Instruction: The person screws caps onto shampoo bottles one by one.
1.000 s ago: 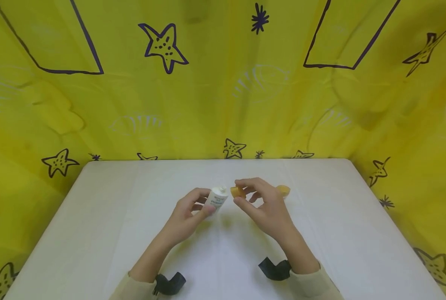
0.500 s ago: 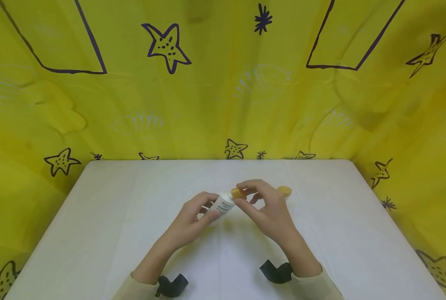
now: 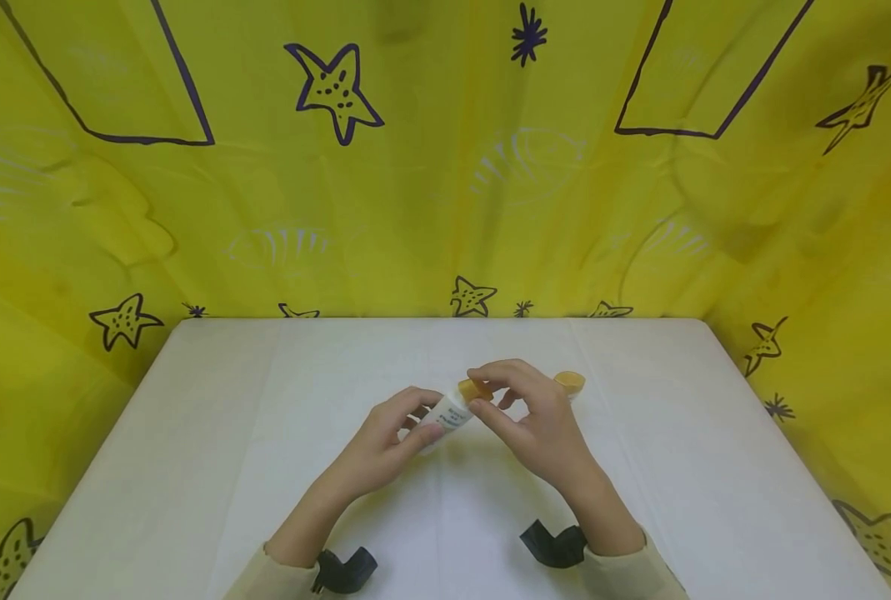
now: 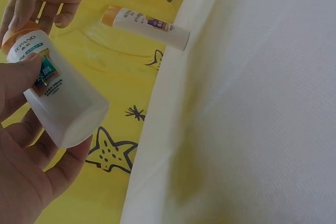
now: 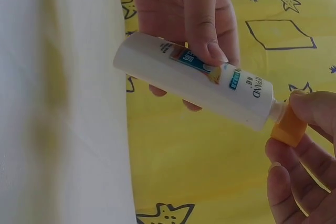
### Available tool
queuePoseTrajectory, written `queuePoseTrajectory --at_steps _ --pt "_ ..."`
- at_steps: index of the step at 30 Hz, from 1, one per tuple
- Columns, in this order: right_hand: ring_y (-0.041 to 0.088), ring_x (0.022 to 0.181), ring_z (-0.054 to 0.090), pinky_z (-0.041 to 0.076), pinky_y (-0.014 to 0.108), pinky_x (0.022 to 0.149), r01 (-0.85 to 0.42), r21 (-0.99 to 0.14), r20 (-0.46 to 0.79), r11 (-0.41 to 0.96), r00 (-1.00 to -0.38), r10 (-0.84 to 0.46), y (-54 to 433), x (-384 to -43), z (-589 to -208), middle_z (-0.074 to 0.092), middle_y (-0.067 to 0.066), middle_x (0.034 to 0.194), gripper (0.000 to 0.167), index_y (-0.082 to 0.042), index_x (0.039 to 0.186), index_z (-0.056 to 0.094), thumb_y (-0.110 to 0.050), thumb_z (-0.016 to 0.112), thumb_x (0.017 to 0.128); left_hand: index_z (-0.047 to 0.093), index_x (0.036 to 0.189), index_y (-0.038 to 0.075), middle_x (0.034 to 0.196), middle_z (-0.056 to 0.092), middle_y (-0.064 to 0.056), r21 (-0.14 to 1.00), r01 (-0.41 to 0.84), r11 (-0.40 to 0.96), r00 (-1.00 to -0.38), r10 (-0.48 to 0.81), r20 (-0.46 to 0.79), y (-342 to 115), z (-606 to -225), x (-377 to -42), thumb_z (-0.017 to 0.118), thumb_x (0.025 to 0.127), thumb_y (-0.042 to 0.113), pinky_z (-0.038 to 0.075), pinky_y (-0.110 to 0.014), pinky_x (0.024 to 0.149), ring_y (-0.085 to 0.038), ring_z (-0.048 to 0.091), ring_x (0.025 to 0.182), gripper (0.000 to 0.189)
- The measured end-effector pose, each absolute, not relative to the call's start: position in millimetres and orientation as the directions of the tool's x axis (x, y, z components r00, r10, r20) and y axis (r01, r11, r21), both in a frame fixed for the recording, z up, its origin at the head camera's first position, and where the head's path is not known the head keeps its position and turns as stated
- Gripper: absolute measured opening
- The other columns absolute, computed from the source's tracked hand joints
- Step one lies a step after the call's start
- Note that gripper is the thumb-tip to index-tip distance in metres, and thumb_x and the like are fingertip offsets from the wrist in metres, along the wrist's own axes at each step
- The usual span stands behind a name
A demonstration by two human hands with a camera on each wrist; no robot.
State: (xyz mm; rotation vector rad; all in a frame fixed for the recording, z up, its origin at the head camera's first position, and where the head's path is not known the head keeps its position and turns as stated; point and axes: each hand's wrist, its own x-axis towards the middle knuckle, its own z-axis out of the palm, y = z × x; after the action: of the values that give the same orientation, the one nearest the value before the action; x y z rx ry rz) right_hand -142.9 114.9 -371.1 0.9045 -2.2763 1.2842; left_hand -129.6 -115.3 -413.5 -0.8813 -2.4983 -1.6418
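Note:
Held tilted above the table by my left hand, a white plastic bottle carries a blue-green and orange label, clear in the right wrist view. Thumb on one side and fingers on the other grip its body. My right hand pinches an orange cap between thumb and fingers at the bottle's mouth. In the right wrist view, a short piece of the white neck shows between the bottle's shoulder and the cap. How far the cap sits on the neck I cannot tell.
A second white bottle with an orange cap stands upright on the white table, partly hidden behind my right hand in the head view. A yellow patterned curtain closes off the back and sides. Dark bands sit at both wrists.
A second ago the cap was apart from the bottle. My left hand has brought the bottle rightward to the cap, and the two now meet at the mouth. The second bottle stays put.

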Motion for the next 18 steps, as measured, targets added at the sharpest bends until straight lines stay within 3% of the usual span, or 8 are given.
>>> queuePoseTrajectory --at_steps 8,18 --pt "0.009 0.090 0.064 0.055 0.026 0.067 -0.696 -0.615 0.568 0.370 -0.717 -0.404 115.7 -143.0 -371.5 0.072 -0.005 0.109 0.028 -0.014 0.113 0.071 -0.011 0.079 0.086 0.061 0.123 0.016 0.110 0.069 0.006 0.829 0.474 0.298 -0.837 0.444 0.319 -116.6 -414.2 -129.5 0.064 0.099 0.022 0.056 -0.034 0.085 -0.011 0.064 0.100 0.025" --pt "0.013 0.093 0.067 0.058 0.027 0.068 -0.698 -0.640 0.582 0.322 -0.714 -0.389 115.1 -143.9 -373.2 0.071 0.000 0.109 0.025 -0.013 0.105 0.068 -0.007 0.080 0.084 0.060 0.123 0.013 0.112 0.068 0.003 0.811 0.511 0.285 -0.822 0.437 0.365 -116.7 -414.9 -130.9 0.063 0.098 0.018 0.057 -0.038 0.083 -0.016 0.064 0.100 0.025"
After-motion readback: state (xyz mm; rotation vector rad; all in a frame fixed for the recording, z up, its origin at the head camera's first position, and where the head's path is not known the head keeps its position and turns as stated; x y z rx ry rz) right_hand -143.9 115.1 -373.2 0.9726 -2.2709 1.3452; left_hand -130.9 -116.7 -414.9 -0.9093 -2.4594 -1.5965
